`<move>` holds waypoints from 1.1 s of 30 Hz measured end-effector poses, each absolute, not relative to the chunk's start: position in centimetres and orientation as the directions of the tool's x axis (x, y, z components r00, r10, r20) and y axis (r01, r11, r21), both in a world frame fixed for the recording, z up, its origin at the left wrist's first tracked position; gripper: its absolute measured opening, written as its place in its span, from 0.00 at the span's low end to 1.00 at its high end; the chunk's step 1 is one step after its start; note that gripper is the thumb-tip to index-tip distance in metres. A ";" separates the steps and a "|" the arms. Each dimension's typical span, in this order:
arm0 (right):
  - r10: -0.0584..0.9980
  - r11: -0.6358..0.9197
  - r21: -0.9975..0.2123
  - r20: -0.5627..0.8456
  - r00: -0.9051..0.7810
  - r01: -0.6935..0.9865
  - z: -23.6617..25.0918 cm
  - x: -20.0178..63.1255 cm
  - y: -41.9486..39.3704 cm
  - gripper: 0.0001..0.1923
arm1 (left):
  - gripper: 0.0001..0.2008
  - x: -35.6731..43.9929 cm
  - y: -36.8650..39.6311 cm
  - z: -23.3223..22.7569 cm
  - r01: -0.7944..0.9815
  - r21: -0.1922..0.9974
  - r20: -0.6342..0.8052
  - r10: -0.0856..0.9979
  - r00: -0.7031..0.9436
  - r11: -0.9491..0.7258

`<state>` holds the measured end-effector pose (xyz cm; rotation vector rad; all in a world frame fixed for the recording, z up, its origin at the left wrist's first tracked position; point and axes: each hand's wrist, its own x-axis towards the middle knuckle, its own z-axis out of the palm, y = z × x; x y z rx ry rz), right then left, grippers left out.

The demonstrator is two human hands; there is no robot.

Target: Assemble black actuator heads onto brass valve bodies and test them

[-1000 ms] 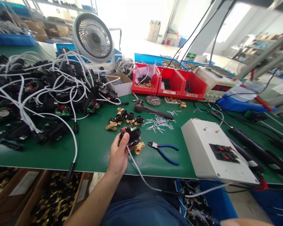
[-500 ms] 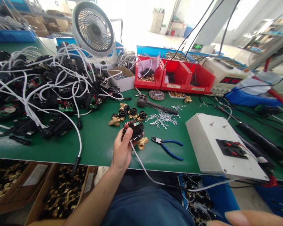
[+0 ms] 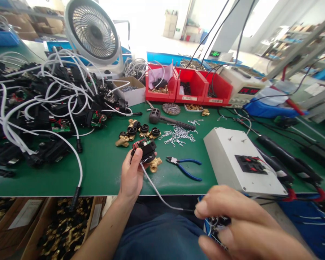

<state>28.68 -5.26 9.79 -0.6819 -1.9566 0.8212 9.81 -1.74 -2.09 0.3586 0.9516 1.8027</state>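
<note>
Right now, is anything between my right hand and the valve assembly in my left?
Nothing solid. The left hand grips the valve assembly above the mat; only its white cable trails toward the right hand.

Black brass-bodied valve (image 3: 145, 154), white-corded, above mat

right hand (image 3: 246, 227) blurred (edge-cropped), grasp unclear

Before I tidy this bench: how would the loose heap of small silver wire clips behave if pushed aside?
The heap of silver wire clips looks thin and light, so it would probably scatter. The tangled clips may drag along in clumps, and could slide easily on the smooth green mat.
</note>
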 end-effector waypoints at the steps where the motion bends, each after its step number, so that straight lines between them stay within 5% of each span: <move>1: 0.764 0.590 -0.797 0.498 -0.409 0.131 9.5 28.1 -5.1 0.09 | 0.25 9.8 -1.7 -2.1 -0.644 0.746 -0.182 0.879 -0.440 -0.168; 4: 0.928 0.258 -0.962 0.272 -0.253 -0.090 7.8 27.1 -5.1 0.06 | 0.25 9.8 -1.8 -2.2 -0.633 0.756 -0.189 0.872 -0.451 -0.164; 8: 0.961 -0.003 -0.917 0.107 -0.253 -0.399 6.3 27.0 -5.2 0.05 | 0.23 9.8 -1.9 -2.3 -0.620 0.768 -0.178 0.876 -0.449 -0.162; 33: 0.964 -0.109 -0.847 0.037 -0.262 -0.520 6.4 28.1 -6.2 0.02 | 0.22 9.8 -1.9 -1.9 -0.644 0.750 -0.214 0.865 -0.454 -0.153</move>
